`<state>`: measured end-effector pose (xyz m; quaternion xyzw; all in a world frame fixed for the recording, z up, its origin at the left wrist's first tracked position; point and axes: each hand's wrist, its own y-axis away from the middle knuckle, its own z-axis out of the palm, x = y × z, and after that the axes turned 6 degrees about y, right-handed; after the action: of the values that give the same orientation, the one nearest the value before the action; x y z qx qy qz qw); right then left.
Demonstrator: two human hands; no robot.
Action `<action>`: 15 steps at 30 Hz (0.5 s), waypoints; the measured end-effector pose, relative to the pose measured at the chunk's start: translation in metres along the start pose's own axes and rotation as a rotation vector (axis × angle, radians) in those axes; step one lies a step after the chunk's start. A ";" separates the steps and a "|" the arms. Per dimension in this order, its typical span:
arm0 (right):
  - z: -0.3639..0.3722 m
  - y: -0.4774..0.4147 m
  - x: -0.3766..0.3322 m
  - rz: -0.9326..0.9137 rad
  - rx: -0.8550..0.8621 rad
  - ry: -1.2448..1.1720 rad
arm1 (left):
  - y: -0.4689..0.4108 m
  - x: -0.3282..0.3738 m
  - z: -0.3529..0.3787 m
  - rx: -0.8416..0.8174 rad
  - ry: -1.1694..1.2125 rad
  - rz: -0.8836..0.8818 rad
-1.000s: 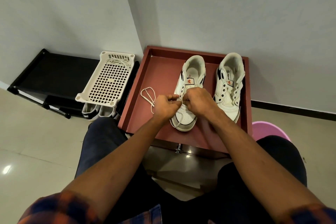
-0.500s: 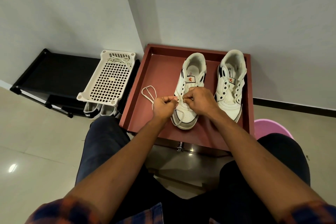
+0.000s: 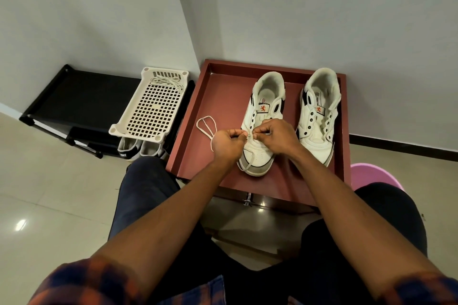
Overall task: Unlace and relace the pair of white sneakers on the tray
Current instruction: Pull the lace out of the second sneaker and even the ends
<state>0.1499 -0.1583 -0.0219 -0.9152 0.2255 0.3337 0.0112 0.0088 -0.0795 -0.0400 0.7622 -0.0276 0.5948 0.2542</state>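
Two white sneakers stand side by side on a dark red tray (image 3: 218, 96), toes toward me. The left sneaker (image 3: 265, 106) has a white lace (image 3: 205, 126) running through its lowest eyelets; one part loops on the tray to the left and another end trails over the toe. My left hand (image 3: 228, 145) pinches the lace at the shoe's left eyelet row. My right hand (image 3: 278, 136) pinches the lace over the tongue, close to the left hand. The right sneaker (image 3: 319, 116) shows bare eyelets with no lace.
A white perforated plastic basket (image 3: 151, 109) holding another lace sits left of the tray, on a black shoe rack (image 3: 74, 99). A pair of shoes (image 3: 138, 150) stands under the basket. A pink tub (image 3: 371, 173) is at the right. My knees flank the tray's front edge.
The camera view has shifted slightly. Both hands stay at the left sneaker's lower eyelets, with only small finger movements on the lace.
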 end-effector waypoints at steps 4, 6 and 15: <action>0.005 0.001 0.005 0.007 -0.001 -0.055 | 0.004 -0.001 0.000 0.002 0.103 -0.048; 0.005 0.000 0.005 0.008 -0.013 -0.092 | 0.005 0.000 0.001 0.004 0.155 -0.070; 0.005 -0.008 0.009 0.069 -0.101 -0.265 | 0.004 0.003 0.003 0.009 0.201 -0.099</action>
<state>0.1561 -0.1538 -0.0327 -0.8543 0.2363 0.4627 -0.0169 0.0112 -0.0837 -0.0368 0.7001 0.0385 0.6551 0.2815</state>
